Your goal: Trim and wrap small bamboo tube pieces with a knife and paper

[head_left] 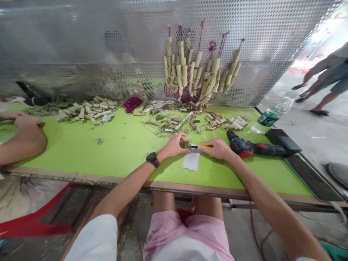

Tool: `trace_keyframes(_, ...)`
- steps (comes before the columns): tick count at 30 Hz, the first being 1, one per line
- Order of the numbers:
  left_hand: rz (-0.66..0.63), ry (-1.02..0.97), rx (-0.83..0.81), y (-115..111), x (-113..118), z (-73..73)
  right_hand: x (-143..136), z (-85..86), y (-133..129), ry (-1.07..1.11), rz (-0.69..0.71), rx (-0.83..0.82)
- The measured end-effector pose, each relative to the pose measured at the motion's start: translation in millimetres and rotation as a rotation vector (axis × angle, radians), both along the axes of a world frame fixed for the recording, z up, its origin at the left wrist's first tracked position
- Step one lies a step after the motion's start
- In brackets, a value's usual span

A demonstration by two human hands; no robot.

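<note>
Between the thumb and fingers of my left hand (pixel 175 145) is a short piece of bamboo (pixel 188 145). A yellow-handled craft knife (pixel 204 146) is gripped in my right hand (pixel 217 148), its dark tip pointing left at the bamboo. Whether the tip touches the piece is too small to tell. Just below both hands, a sheet of white paper (pixel 191 161) lies on the green tabletop. Small bamboo offcuts (pixel 168 125) and shavings are scattered beyond my left hand.
Right of my hands lie a cordless drill (pixel 241 145), a black box (pixel 282 140), a phone (pixel 312 177) and a water bottle (pixel 269 117). Strung bamboo bundles (pixel 185 69) hang on the perforated metal panel (pixel 136 43). Purple cord (pixel 132 105) and bamboo tubes (pixel 89 109) lie behind. Another person's arm (pixel 24 137) rests left.
</note>
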State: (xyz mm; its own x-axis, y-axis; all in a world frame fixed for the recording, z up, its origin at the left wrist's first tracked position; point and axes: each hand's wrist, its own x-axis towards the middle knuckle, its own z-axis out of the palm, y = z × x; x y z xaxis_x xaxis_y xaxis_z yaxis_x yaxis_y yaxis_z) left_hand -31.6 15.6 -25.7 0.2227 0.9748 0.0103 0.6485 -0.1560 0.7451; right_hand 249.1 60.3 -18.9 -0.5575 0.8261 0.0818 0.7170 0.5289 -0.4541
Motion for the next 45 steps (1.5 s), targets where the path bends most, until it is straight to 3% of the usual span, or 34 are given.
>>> trace_keyframes(6,0.027,-0.008,0.044,-0.5,1.5,-4.9,-3.2,1.6,6.1,-0.154,-0.153,0.182)
trace_keyframes(9,0.008,-0.013,0.048,-1.2,1.9,-6.5,2.0,2.5,4.2,-0.088,-0.206,0.202)
trace_keyframes(12,-0.005,-0.022,0.053,-0.9,1.7,-6.6,8.5,3.1,2.0,0.063,-0.123,0.101)
trace_keyframes(15,-0.003,-0.005,0.061,-0.6,2.1,-4.0,12.9,1.9,2.6,0.080,0.011,-0.018)
trace_keyframes(20,-0.022,0.024,0.081,-0.8,3.5,1.4,11.5,-2.8,3.2,0.100,0.068,-0.048)
trace_keyframes(29,0.000,-0.026,0.000,-2.3,2.1,0.8,0.3,-2.3,6.9,-0.044,-0.148,0.105)
trace_keyframes(32,-0.009,-0.028,-0.014,-3.7,1.6,2.3,3.1,-1.0,6.1,0.009,-0.201,0.119)
trace_keyframes(35,-0.024,-0.027,-0.014,-3.8,1.7,4.2,6.3,-0.2,2.2,0.111,-0.145,0.059)
trace_keyframes(40,-0.033,-0.005,-0.013,-2.5,2.1,5.0,6.4,-1.7,1.3,0.082,0.003,-0.013)
trace_keyframes(45,-0.040,-0.012,0.029,-0.7,2.3,3.9,-0.7,-3.5,6.3,0.042,-0.081,0.037)
